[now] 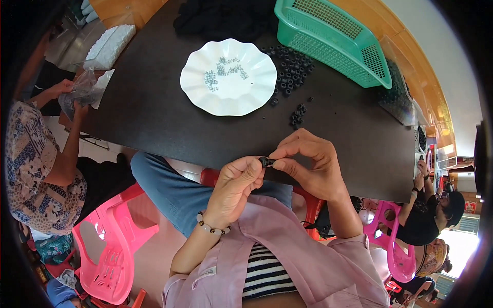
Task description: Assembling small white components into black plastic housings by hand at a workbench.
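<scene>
Between thumb and forefinger of my left hand (237,182) is a small black ring-shaped part (265,161), held above my lap at the table's near edge. My right hand (313,167) pinches at the part's right side, thumb and forefinger closed; what lies between those fingertips is too small to make out. Beyond them, a white plate with a wavy rim (231,105) carries small clear pieces (211,81) in loose clusters. Many more black ring-shaped parts (292,69) lie to the right of the plate, with a smaller heap (298,115) nearer my hands.
A green perforated basket (334,49) stands on the dark table (159,126) at the far right, beside a clear bag of dark parts (399,97). Black cloth (226,20) lies at the back. A person at left handles a plastic bag (79,95) near a pink chair (110,256).
</scene>
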The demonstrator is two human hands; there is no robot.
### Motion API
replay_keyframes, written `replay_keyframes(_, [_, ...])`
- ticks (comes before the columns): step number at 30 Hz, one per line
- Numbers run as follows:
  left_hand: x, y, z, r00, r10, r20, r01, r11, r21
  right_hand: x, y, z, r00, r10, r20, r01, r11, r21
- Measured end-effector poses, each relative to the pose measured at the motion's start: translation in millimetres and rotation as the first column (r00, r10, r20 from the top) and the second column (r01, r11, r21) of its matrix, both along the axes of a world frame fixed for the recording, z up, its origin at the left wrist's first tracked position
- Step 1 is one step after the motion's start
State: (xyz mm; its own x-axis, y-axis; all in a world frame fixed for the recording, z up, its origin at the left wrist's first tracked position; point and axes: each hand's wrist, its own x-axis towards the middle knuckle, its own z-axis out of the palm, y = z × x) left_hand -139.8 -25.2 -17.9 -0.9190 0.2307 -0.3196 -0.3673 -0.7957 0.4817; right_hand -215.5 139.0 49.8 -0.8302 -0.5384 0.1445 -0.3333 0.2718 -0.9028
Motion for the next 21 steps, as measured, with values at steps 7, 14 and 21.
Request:
replay_keyframes(7, [1.0,1.3,-4.0,0.999,0.033,-0.03,-0.036,0.996,-0.083,0.6,0.7,0.2,0.999,0.007,-0.031,-0.006,0.999,0.032])
replay_keyframes(14, [1.1,2.2,-0.1,0.993,0.073,-0.092,-0.091,0.973,-0.213,3.3,0.8,-1.9,1.0,0.011,0.006,-0.011,0.999,0.032])
replay_keyframes(21, [-1.6,-7.8,2.2,0.979,0.036,-0.201,-0.087,0.964,-0.25,3.7,-1.2,-2.5,0.902,0.113,0.416,-0.04,0.983,-0.181])
